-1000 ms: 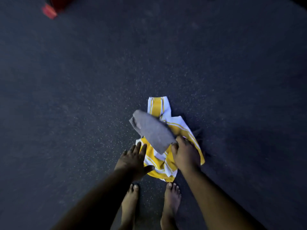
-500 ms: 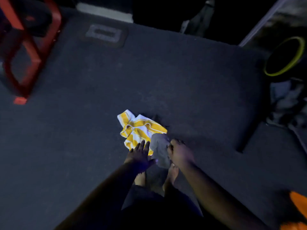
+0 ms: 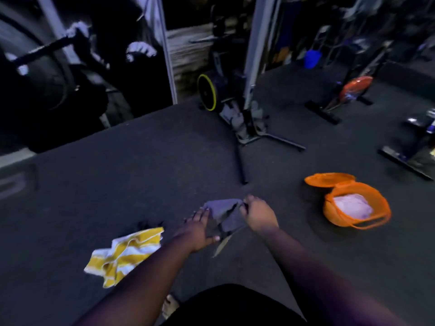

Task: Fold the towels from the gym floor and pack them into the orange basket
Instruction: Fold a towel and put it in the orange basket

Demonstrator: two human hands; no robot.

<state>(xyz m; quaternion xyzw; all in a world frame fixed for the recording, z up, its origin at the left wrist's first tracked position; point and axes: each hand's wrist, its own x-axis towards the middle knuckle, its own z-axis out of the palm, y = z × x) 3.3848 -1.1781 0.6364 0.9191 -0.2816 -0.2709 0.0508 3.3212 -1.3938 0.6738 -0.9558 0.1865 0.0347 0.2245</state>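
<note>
A small grey towel (image 3: 224, 214) hangs in the air between my hands, above the dark floor. My right hand (image 3: 257, 214) grips its upper right edge with curled fingers. My left hand (image 3: 199, 225) lies flat against the towel's left side, fingers straight, thumb at its lower edge. A crumpled yellow-and-white striped towel (image 3: 124, 254) lies on the floor to the lower left. The orange basket (image 3: 357, 222) stands on the floor at the right, its lid (image 3: 328, 180) open behind it, with a pale folded towel (image 3: 352, 205) inside.
A weight machine with a yellow-rimmed wheel (image 3: 207, 92) and long floor legs (image 3: 241, 161) stands ahead. More exercise machines (image 3: 353, 90) line the far right. Dark equipment fills the upper left. My bare foot (image 3: 169, 307) shows at the bottom.
I lifted the grey towel off the striped towel and rose; the view swung up and right, bringing the basket and machines into sight. The striped towel stays on the floor.
</note>
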